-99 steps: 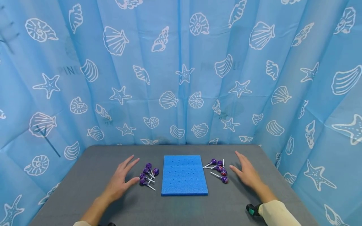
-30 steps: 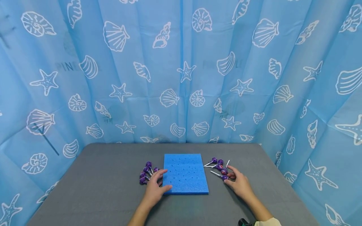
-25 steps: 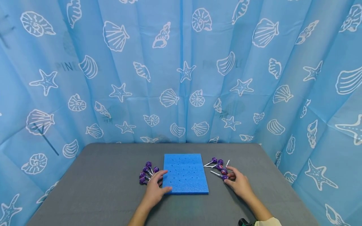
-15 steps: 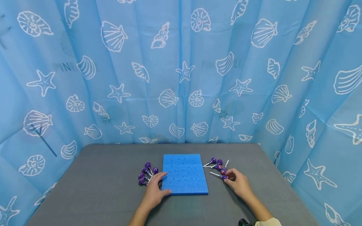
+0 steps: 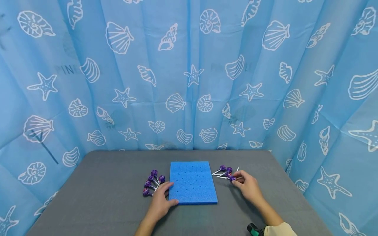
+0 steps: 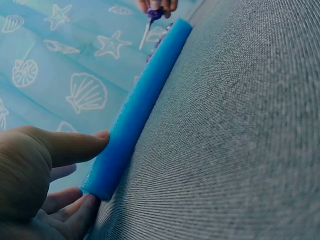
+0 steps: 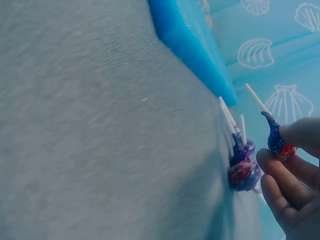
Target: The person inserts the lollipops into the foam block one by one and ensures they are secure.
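Observation:
A flat blue foam board [image 5: 193, 183], dotted with small holes, lies on the table. My left hand [image 5: 160, 204] grips its near left corner; the left wrist view shows the thumb [image 6: 82, 147] against the near side and fingertips by the corner. Right of the board, my right hand [image 5: 248, 186] pinches a lollipop [image 7: 278, 140] by its purple-wrapped head, between thumb and fingers. Its white stick points toward the board, raised off the table in the right wrist view. Several other purple lollipops [image 5: 222, 168] lie just beyond that hand. Left of the board is another group of lollipops [image 5: 154, 172], partly behind my left hand.
The table [image 5: 118, 183] has a grey cloth surface. Behind and at both sides hangs a blue curtain [image 5: 189, 131] with white shell and starfish prints. A dark wrist strap [image 5: 254, 229] shows at my right sleeve.
Both hands came inward: the left onto the board's corner, the right to the right-hand lollipops. My right hand took hold of the nearest lollipop and lifted it slightly, moving it away from me.

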### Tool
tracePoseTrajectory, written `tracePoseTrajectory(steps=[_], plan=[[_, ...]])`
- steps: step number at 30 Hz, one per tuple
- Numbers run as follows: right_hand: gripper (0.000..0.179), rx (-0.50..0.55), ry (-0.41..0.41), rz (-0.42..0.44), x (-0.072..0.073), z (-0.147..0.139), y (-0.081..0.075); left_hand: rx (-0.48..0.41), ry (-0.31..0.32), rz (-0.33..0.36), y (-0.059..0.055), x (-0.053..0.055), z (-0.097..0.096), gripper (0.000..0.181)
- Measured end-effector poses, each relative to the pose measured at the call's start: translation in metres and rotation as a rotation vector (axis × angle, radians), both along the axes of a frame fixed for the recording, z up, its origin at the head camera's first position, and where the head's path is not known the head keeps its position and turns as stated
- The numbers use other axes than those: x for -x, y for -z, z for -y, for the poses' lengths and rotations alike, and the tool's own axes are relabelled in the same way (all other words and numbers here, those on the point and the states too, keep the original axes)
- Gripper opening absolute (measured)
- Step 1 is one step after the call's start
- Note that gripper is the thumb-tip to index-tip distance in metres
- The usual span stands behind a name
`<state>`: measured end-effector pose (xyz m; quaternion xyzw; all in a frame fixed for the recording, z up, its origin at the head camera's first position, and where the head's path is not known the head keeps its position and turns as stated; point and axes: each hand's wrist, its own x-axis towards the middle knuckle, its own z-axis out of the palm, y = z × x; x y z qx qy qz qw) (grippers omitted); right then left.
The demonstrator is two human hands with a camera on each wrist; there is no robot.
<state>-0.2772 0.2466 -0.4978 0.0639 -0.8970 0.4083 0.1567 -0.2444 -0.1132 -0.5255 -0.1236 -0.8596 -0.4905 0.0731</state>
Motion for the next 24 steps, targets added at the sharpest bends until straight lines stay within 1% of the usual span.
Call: tracePoseTrajectory(steps=[4, 6, 9, 11, 18, 24], plan=[[0.021, -0.007, -0.008, -0.027, 0.006, 0.004, -0.007, 0.022, -0.001, 0.005, 0.001, 0.000, 0.000, 0.068], [0.021, -0.016, -0.015, -0.047, 0.009, 0.006, -0.010, 0.053, -0.009, 0.014, 0.000, -0.001, 0.000, 0.067], [0.020, -0.022, -0.021, -0.072, 0.013, 0.009, -0.015, 0.099, -0.025, 0.006, -0.002, -0.002, -0.002, 0.067], [0.020, -0.020, -0.027, -0.073, 0.015, 0.012, -0.016, 0.117, -0.037, 0.001, -0.003, -0.004, -0.004, 0.067], [0.019, -0.043, -0.051, -0.069, 0.025, 0.021, -0.022, 0.128, -0.078, 0.026, -0.004, -0.007, -0.009, 0.064], [0.017, -0.050, -0.082, -0.084, 0.034, 0.030, -0.027, 0.136, -0.102, 0.064, -0.005, -0.006, -0.011, 0.065]])
